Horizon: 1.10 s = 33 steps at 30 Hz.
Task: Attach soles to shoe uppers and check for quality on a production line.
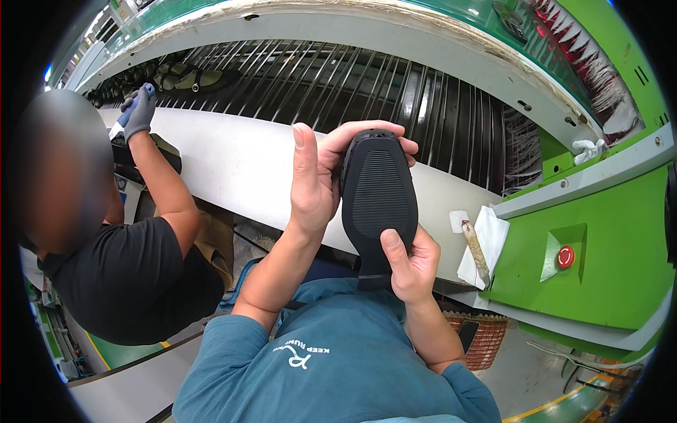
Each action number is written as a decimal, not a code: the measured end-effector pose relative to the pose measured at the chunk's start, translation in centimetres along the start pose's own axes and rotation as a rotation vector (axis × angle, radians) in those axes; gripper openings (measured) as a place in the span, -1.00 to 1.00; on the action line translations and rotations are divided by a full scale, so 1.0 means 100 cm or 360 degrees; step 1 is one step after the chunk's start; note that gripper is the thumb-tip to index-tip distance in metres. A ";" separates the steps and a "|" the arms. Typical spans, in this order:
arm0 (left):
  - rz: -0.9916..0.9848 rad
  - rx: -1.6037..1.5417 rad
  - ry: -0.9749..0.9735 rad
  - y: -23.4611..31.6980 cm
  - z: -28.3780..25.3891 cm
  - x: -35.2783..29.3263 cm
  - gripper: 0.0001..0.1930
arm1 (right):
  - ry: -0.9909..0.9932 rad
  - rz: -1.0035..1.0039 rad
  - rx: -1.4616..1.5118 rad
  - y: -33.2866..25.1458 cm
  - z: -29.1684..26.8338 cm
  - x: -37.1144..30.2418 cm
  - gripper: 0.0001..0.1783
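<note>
A black shoe (381, 190) is held before my chest with its sole towards me, toe away and block heel near my shirt. Fine ribs cover the middle of the sole. My left hand (328, 169) curls its fingers behind the toe end, its thumb sticking up apart from the shoe. Near the heel, my right hand (411, 264) grips the shoe, thumb pressed on the narrow waist of the sole. The upper is mostly hidden behind the sole.
A white ledge (233, 151) runs before a metal roller conveyor (317, 81) carrying dark shoes (187, 77) at the far left. A stained stick (476, 254) lies on white cloth (493, 236) beside a green panel with a red button (565, 256). A co-worker (127, 275) works at left.
</note>
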<state>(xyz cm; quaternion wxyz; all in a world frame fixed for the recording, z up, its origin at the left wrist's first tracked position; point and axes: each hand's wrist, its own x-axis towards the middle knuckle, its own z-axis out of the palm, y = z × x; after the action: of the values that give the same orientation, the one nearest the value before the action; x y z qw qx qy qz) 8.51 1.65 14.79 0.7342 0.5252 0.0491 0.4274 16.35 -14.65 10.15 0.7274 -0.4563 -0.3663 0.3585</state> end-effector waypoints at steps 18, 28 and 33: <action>-0.0021 0.0040 -0.0024 0.000 0.000 -0.002 0.09 | -0.0006 -0.0042 -0.0012 0.000 -0.003 -0.001 -0.70; 0.0054 0.0090 -0.0102 0.001 -0.003 -0.003 -0.18 | 0.0000 -0.0049 -0.0016 0.004 -0.005 -0.002 -0.70; 0.0048 0.0126 -0.0068 0.006 -0.001 -0.003 -0.30 | -0.0034 -0.0018 -0.0001 0.000 -0.005 -0.002 -0.69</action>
<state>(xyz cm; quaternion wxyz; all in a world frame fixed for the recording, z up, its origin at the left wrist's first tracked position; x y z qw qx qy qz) 7.95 1.57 15.08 0.7072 0.5635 0.0422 0.4249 16.65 -14.97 9.95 0.7254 -0.4505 -0.3767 0.3590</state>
